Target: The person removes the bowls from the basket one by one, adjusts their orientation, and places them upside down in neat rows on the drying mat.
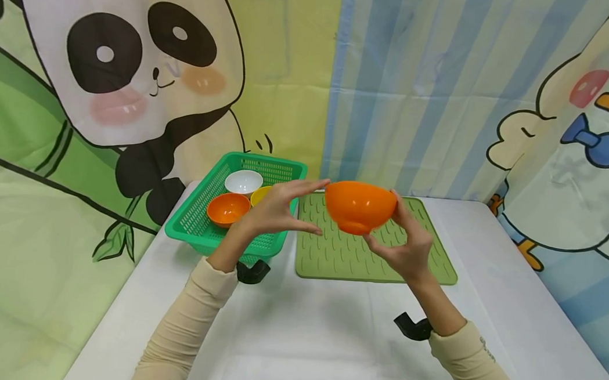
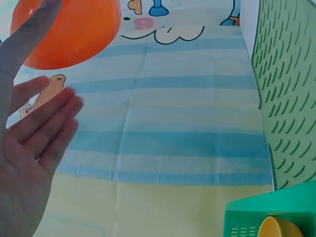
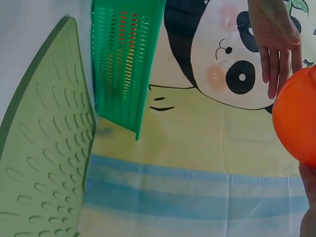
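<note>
An orange bowl (image 1: pixel 360 208) is held upright in the air above the green mat (image 1: pixel 326 261). My right hand (image 1: pixel 408 248) grips its right side, fingers by the rim and thumb under the base. On the bowl's other side, my left hand (image 1: pixel 274 208) has its fingers extended and its thumb apart from them. Its fingertips reach the left rim; whether they touch it I cannot tell. The left wrist view shows the left palm (image 2: pixel 29 153) beside the bowl (image 2: pixel 84 34). In the right wrist view the bowl (image 3: pixel 298 121) hides most of the right hand.
At the left, a green perforated basket (image 1: pixel 187 229) stands on the white table (image 1: pixel 295 340). Inside are a white bowl (image 1: pixel 244 181), another orange bowl (image 1: pixel 228 209) and a yellow bowl (image 1: pixel 260 195), partly hidden by my left hand. A printed curtain (image 1: pixel 394 91) hangs behind the table.
</note>
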`<state>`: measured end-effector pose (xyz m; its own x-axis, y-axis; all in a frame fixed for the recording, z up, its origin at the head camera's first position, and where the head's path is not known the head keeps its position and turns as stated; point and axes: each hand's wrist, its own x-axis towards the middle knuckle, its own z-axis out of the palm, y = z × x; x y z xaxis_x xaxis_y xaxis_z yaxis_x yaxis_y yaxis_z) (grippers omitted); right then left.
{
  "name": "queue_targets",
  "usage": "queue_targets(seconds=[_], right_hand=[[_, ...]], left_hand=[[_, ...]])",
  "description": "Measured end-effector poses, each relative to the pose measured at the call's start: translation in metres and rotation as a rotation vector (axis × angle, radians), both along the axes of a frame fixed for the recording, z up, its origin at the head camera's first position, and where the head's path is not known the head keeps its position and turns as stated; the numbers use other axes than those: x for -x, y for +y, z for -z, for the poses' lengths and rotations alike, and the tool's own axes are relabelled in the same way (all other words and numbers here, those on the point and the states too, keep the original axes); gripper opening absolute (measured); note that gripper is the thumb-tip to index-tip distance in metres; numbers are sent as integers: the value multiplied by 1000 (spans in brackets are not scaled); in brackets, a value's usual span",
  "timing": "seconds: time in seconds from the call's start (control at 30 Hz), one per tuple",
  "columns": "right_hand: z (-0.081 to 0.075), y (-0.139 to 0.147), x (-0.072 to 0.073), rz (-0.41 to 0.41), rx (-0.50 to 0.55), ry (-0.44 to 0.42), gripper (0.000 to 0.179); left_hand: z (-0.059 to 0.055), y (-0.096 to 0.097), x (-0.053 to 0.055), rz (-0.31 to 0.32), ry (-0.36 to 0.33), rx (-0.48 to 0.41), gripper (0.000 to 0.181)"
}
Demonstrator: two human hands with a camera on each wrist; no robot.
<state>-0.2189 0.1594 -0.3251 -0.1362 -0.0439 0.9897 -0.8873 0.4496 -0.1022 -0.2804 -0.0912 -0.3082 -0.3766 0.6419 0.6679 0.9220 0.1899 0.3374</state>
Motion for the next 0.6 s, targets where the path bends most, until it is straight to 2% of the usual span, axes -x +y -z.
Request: queue_targets(seconds=[0.2, 0.43, 0.5, 0.6], right_hand=[[-1, 2, -2, -41, 20, -80, 69], [-2, 7, -4, -56, -32, -188, 71], [4, 13, 2, -65, -42, -230, 71], [14, 20, 11, -80, -43, -300, 67]], left_hand=[[5, 5, 0, -68, 123, -17, 103], [7, 14, 1, -93, 287, -35, 117], [8, 16, 1, -93, 325, -36, 118], [11, 21, 1, -79, 346, -28, 118]])
